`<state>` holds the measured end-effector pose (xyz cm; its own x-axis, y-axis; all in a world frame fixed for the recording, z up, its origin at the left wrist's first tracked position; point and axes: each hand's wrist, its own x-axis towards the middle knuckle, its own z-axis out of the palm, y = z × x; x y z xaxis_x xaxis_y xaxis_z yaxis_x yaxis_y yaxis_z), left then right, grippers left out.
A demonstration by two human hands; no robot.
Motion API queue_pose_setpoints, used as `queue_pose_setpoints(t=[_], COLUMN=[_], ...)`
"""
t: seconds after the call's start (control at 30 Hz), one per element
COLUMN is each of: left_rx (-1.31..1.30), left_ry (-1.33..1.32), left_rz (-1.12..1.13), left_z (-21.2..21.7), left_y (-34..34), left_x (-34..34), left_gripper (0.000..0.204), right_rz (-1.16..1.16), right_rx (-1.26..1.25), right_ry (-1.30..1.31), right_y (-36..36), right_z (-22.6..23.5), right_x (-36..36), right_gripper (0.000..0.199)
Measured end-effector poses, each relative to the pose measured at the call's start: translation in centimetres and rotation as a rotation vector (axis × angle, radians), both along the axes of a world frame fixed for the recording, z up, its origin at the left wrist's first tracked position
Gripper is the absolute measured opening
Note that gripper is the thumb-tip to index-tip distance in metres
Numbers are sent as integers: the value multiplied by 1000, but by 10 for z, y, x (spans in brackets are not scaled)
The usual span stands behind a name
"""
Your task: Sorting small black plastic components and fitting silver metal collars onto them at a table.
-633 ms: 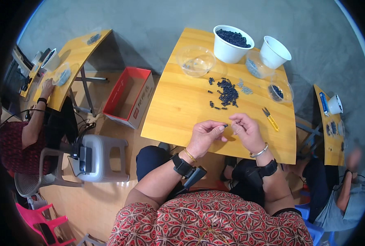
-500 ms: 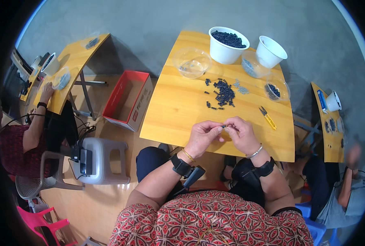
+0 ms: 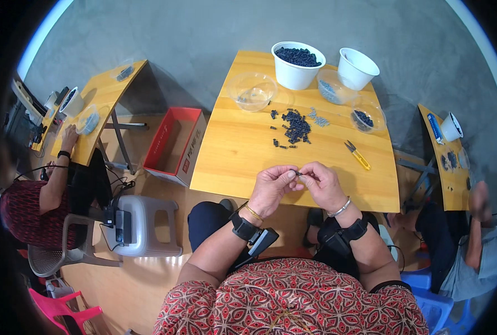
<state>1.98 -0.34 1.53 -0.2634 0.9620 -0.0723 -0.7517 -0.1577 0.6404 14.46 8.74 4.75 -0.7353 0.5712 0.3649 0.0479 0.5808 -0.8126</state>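
Observation:
My left hand (image 3: 271, 191) and my right hand (image 3: 322, 184) meet above the near edge of the wooden table (image 3: 234, 162), fingertips almost touching. Between them is a small black part (image 3: 299, 173), pinched by the left thumb and fingers. The right fingers are pinched at its other end; whatever else they hold is too small to make out. Beyond the hands lies a loose pile of small black parts (image 3: 297, 127), with small grey pieces (image 3: 319, 118) beside it. Yellow-handled thread snips (image 3: 358, 156) rest to the right, blades slightly apart.
At the back stand a white tub (image 3: 296, 75) full of black parts and another white tub (image 3: 358, 70). Clear plastic bowls (image 3: 252, 92) sit around the pile. A red-rimmed box (image 3: 176, 142) is on the floor at left. Other people work at side tables (image 3: 100, 89).
The view has shifted a little, so the table sits slightly differently in the picture. Both hands stay together with fingertips pinched; only small finger movements show around the black part.

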Motion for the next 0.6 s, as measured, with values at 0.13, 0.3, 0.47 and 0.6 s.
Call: queue_pose_setpoints(t=[0.13, 0.3, 0.47, 0.6], left_rx=[-62, 80, 30, 52], left_ry=[501, 1553, 1663, 1706], left_rz=[233, 452, 467, 474], left_z=[-5, -16, -14, -16], left_y=[6, 16, 13, 16], left_x=[8, 9, 16, 16], left_gripper=[10, 12, 12, 11], right_rz=[1, -43, -98, -104], right_rx=[190, 420, 477, 505], right_ry=[-44, -55, -71, -74], right_y=[3, 14, 6, 1], right_z=[-1, -34, -39, -31], right_x=[3, 11, 18, 22], right_gripper=[9, 9, 7, 10])
